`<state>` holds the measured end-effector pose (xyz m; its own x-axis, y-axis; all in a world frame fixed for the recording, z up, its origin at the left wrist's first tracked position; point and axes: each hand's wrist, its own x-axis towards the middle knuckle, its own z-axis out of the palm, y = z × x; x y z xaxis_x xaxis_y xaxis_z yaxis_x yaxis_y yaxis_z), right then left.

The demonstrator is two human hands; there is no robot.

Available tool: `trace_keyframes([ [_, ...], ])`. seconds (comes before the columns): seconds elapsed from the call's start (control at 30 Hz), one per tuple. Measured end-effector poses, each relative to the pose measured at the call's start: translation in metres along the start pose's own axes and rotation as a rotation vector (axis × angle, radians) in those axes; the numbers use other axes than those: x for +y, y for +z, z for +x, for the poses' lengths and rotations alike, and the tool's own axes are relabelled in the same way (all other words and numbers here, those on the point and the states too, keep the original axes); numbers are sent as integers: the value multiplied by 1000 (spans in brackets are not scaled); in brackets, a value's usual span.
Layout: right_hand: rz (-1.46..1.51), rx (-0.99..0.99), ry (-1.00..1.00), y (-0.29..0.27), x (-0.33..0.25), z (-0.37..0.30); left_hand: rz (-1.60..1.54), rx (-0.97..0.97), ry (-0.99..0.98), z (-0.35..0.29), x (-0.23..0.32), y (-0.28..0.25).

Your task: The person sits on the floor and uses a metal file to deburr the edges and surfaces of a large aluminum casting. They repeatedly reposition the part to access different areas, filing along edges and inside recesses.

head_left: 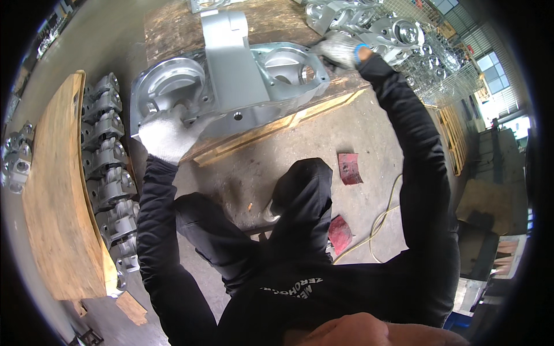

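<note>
In front of me a large silvery metal casting [236, 81] lies on a wooden work surface. It has two round openings and a broad raised arm across its middle. My left hand [167, 135], in a pale glove, grips its near left corner; the fingers reach over the rim by the left opening and the thumb lies along the front edge. At the casting's far right end is my right hand [341, 51], in a grey-white glove with a blue cuff. Its fingers are curled and partly blurred, dark at the tips; what they hold is hidden.
Further castings pile up in a wire-mesh crate [447, 81] at the far right. On my left, a row of castings [112, 155] stands beside a long wooden board [63, 196]. Red sheet pieces [350, 168] and a pale hose [378, 222] lie on the floor.
</note>
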<state>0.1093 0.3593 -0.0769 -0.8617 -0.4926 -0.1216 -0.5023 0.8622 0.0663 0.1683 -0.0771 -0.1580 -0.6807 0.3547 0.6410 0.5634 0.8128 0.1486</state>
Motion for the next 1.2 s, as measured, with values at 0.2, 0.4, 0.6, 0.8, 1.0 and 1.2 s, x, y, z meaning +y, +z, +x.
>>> trace_keyframes([
  [0.2, -401, 21, -53, 0, -16, 24, -37, -35, -23, -1, -5, 3],
  [0.4, -457, -181, 99, 5, -27, 40, 11, -32, -36, -2, -2, 2],
  [0.6, -17, -64, 265, 2, -33, 53, -10, -101, -66, -2, -2, 0],
  [0.8, -157, 127, -24, 5, -56, 76, -28, -207, -125, 1, -1, -3],
  [1.0, 67, -64, 241, -18, -79, 65, 42, -200, -81, 3, -1, -4],
  [1.2, -154, -75, 38, -24, -83, 63, 64, -127, -68, -2, 7, -3],
])
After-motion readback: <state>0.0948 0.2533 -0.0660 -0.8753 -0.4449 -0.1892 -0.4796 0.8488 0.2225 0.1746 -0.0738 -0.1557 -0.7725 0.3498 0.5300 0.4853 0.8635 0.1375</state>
